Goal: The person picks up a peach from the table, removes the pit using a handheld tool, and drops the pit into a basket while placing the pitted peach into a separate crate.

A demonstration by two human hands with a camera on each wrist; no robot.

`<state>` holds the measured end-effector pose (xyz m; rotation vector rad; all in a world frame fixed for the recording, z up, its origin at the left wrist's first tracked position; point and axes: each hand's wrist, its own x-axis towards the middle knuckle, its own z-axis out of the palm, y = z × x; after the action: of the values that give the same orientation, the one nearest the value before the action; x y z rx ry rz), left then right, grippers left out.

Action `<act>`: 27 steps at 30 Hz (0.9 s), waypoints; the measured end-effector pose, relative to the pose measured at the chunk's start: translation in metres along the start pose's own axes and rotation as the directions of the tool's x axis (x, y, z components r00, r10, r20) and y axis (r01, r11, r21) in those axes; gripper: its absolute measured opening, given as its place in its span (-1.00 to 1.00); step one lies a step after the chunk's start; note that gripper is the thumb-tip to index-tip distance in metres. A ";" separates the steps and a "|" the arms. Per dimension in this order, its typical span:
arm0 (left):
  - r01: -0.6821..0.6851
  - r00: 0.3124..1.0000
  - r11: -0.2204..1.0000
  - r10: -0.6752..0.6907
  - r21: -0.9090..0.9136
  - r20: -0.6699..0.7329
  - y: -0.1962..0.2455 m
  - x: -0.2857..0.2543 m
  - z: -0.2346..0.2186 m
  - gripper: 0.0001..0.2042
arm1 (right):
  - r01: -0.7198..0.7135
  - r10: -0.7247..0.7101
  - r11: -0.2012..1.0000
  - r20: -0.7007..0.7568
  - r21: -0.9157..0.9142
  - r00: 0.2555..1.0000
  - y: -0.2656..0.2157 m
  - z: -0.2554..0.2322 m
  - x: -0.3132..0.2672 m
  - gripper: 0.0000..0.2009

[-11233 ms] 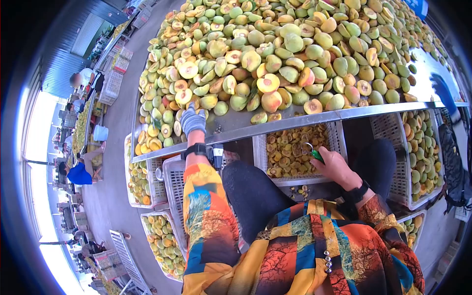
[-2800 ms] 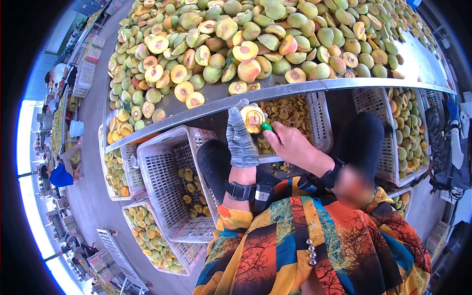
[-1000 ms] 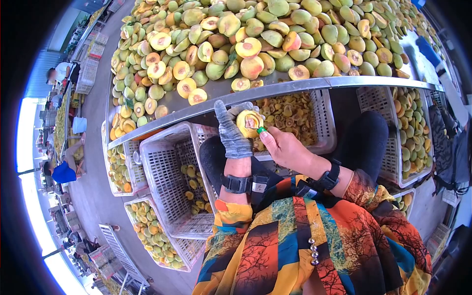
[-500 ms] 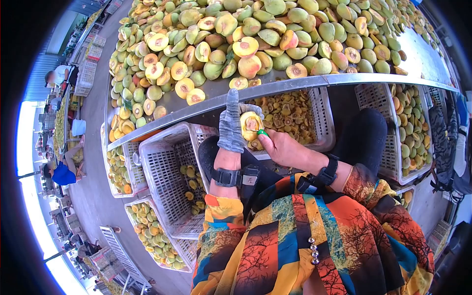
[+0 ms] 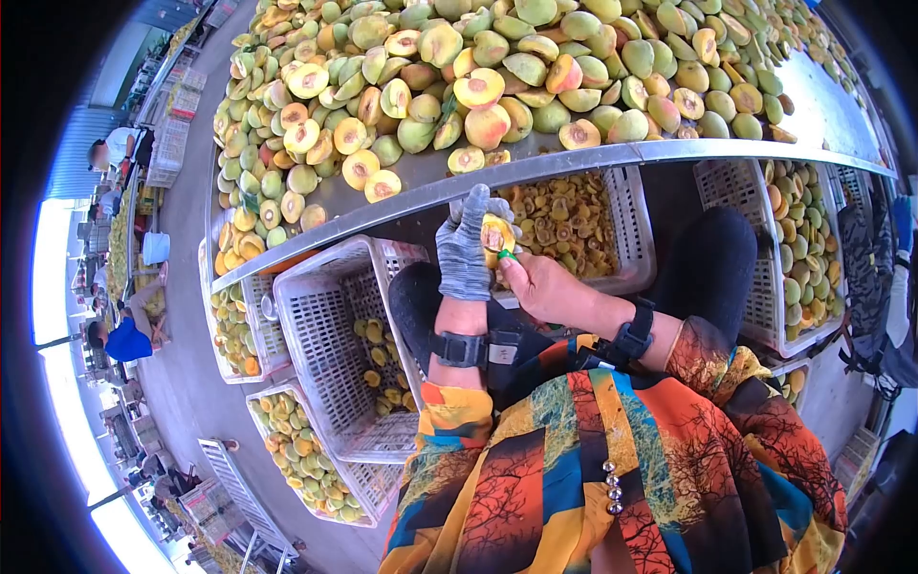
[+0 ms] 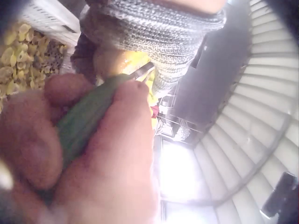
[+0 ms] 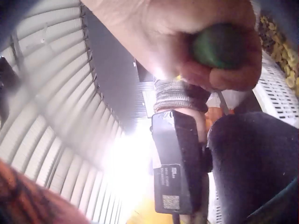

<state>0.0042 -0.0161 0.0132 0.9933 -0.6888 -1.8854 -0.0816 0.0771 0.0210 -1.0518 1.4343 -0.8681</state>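
My left hand (image 5: 464, 251), in a grey knit glove, holds a halved peach (image 5: 493, 234) just below the table's metal edge. Its yellow cut face, reddish at the middle, is turned toward my right hand (image 5: 557, 292). That bare hand grips a green-handled pitting knife (image 5: 506, 254), its thumb along the handle near the fruit. In the left wrist view the green handle (image 6: 88, 116) lies between fingers and thumb, and a short piece of metal blade (image 6: 141, 71) reaches the fruit under the glove. The handle's butt end (image 7: 219, 46) shows in the right wrist view.
A metal table edge (image 5: 574, 159) runs across, heaped with halved peaches (image 5: 411, 77) behind it. Below stands a crate (image 5: 631, 230) of cut scraps. A white crate (image 5: 330, 287) with some halves stands left of my thigh; a fuller crate (image 5: 751, 225) stands right.
Since the oldest frame, my left hand has come back from the pile and now holds a peach half at the knife. In the last half second the half has turned more sideways.
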 end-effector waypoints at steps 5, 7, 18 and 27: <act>0.173 0.955 0.930 -0.239 0.325 0.175 0.022 0.005 -0.004 -0.72 | -0.026 0.035 0.994 0.076 -0.111 0.996 -0.010 -0.005 -0.008 -0.61; 0.202 0.941 0.876 -0.298 0.438 0.163 0.025 0.008 -0.004 -0.66 | -0.068 0.071 0.997 0.112 -0.031 0.991 -0.003 -0.005 -0.002 -0.58; 0.155 0.987 0.988 -0.154 -0.012 0.048 0.013 -0.001 -0.012 -0.57 | -0.068 0.076 0.995 0.106 -0.075 0.992 -0.008 -0.009 0.006 -0.52; -0.169 0.985 0.986 0.169 -0.005 -0.035 -0.011 -0.010 -0.002 -0.81 | -0.443 0.373 0.768 0.241 0.462 0.896 -0.032 0.000 -0.011 -0.57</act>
<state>0.0044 -0.0023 0.0077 0.9300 -0.7215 -1.7186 -0.0772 0.0770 0.0552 -0.3622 1.1607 -0.7707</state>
